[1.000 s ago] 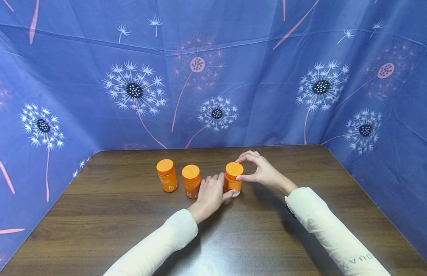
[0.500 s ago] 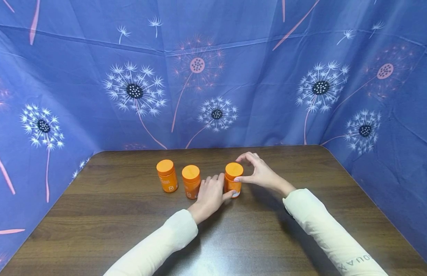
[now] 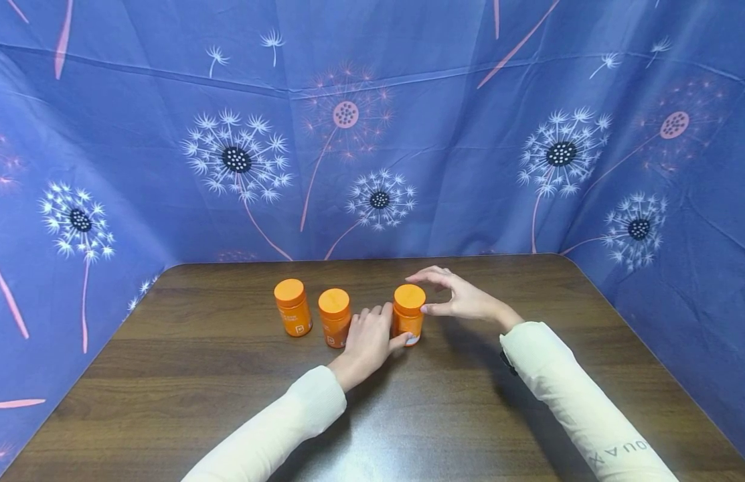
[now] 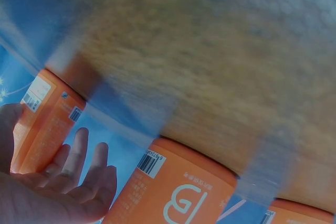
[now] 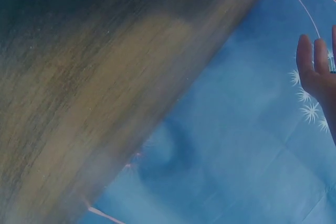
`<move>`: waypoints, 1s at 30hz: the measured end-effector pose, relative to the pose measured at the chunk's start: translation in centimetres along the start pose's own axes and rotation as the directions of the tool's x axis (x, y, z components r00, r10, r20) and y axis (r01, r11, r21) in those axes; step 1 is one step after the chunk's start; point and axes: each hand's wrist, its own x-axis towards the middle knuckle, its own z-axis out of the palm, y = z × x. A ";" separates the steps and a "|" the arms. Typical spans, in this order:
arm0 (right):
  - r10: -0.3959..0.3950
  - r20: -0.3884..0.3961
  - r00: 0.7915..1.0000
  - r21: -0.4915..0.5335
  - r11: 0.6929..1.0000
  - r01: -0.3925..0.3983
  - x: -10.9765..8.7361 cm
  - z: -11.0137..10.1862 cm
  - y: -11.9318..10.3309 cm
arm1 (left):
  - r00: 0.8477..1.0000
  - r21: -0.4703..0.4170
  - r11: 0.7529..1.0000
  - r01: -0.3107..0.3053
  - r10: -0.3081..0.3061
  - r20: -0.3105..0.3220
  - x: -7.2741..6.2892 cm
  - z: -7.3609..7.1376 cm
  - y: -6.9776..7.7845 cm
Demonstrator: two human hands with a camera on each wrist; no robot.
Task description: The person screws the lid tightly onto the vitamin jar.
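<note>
Three orange screw-top bottles stand upright on the table. My left hand (image 3: 367,338) holds the rightmost bottle (image 3: 406,326) low on its body, thumb across the front and fingers on its left side. In the left wrist view that bottle (image 4: 50,124) sits between thumb and fingers. At its top, my right hand (image 3: 459,298) curves round the orange lid (image 3: 409,295), thumb at the right edge and fingers behind. The lid sits on the bottle. In the right wrist view only some fingers of the right hand (image 5: 317,72) show, with the lid hidden.
The middle bottle (image 3: 335,314) stands just left of the left hand, partly behind its fingers. Further left is the third bottle (image 3: 293,309). A brown wooden table (image 3: 185,375) lies beneath. A blue cloth (image 3: 456,201) printed with dandelions hangs behind and at both sides.
Around the lid, the right thumb slid left, then back to the right edge, while the fingers behind shifted left. The left hand and the bottles stayed in place.
</note>
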 end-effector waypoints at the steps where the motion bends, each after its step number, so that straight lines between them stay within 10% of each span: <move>1: -0.008 0.004 1.000 -0.003 1.000 0.008 0.0 0.0 0.0 | 1.000 -0.001 1.000 0.002 -0.002 0.002 0.0 0.0 0.0; 30: 0.029 -0.275 0.961 -0.012 0.999 -0.033 -0.4 2.3 -2.4 | 1.000 -0.009 1.000 0.006 -0.006 -0.001 0.0 0.0 0.1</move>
